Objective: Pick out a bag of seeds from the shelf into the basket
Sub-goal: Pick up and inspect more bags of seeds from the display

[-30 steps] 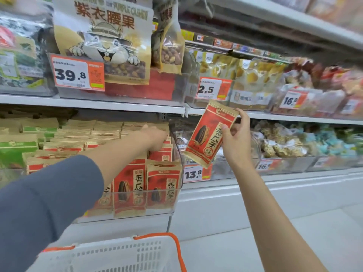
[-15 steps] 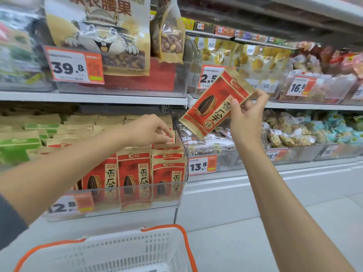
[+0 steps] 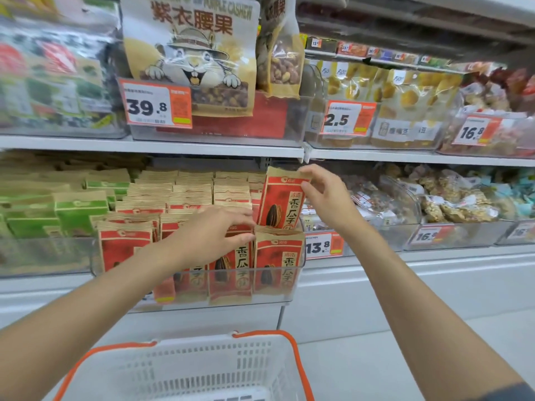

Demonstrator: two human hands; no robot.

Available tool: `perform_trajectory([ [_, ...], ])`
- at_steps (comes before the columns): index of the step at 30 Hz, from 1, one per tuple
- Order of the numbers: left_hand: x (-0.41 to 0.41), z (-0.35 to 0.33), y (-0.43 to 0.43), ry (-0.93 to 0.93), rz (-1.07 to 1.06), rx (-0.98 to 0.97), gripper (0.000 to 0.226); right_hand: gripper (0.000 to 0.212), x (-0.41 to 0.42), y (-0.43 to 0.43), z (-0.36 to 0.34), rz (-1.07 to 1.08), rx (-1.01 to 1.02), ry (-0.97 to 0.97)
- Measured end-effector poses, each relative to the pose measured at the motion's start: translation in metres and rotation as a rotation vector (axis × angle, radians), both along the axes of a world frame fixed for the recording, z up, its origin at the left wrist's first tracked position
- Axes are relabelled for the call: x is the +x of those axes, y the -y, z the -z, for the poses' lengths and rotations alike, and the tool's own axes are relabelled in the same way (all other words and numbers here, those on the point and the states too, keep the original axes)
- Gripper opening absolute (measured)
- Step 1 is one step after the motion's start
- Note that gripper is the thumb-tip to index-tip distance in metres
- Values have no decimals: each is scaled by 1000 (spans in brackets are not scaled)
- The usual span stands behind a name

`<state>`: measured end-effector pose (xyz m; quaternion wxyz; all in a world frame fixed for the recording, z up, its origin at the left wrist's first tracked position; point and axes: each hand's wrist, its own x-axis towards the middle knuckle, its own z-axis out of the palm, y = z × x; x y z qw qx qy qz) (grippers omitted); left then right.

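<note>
The seed bag (image 3: pixel 279 201) has dropped from upper-shelf level to the clear bin's (image 3: pixel 202 287) right end, upright, with the right hand (image 3: pixel 324 195) pinching its top corner. The left hand (image 3: pixel 214 233), fingers straight, presses on the stocked bags (image 3: pixel 278 264) above the basket (image 3: pixel 185 369).

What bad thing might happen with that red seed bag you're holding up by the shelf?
1. The right hand pinches the red seed bag only near its top corner, so it might slip and land among the shelf stock rather than in the basket below.
2. The left hand rests on the packed bags in the bin; a nudge might tip or crumple some of them.
</note>
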<state>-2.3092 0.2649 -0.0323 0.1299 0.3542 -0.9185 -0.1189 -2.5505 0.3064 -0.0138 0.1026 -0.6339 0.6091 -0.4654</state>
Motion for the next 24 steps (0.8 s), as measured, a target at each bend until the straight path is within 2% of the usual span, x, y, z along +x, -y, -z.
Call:
perform_trajectory([
  [2,-1,3,-2,-53,-23,-14,34,26,0,1,-4,-4,143,-126],
  [4,-2,6,-3,-78,-52,-15,33,29,3,1,1,-46,378,-232],
  [6,-2,9,-4,-95,-68,-25,31,30,8,0,7,-52,506,-227],
  [8,-1,10,-4,-133,-76,-37,27,27,9,1,7,-14,496,-177],
  [12,1,13,-4,-178,-56,-99,35,20,9,3,7,20,447,-185],
  [15,4,18,-4,-230,-30,-185,33,39,9,4,9,15,464,-89],
  [17,8,23,-3,-290,-29,-238,31,41,11,7,5,19,392,-38],
  [20,18,31,-2,-366,-34,-337,31,25,15,20,-1,72,290,-134],
  [24,27,40,1,-342,-28,-393,34,38,22,53,-6,69,361,-321],
])
